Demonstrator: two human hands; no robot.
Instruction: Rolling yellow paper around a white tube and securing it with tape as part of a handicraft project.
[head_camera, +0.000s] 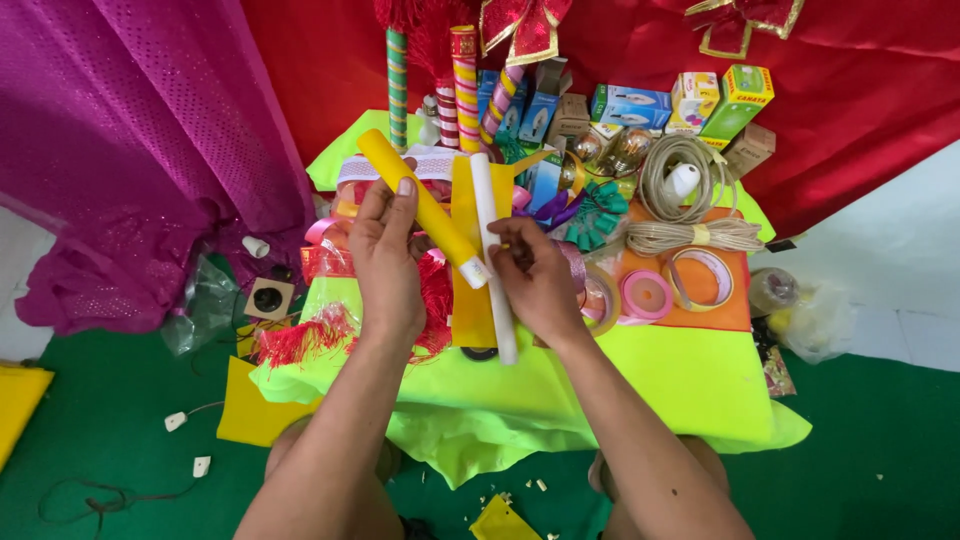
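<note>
My left hand (385, 255) grips a yellow-wrapped tube (420, 205) that slants from upper left down to a white end near my right hand. My right hand (535, 275) pinches something small right at that white end, over a plain white tube (492, 250) that lies lengthwise on a yellow sheet (468, 300). Both rest above a neon yellow-green cloth (650, 380) covering a low table.
Striped wrapped sticks (465, 85) stand at the back beside small bulb boxes (630, 105). A coil of beige cord (685, 200), tape rolls (700, 278) on an orange sheet, red fringe trim (305, 340) and ribbons crowd the cloth. Magenta fabric (130, 150) hangs left.
</note>
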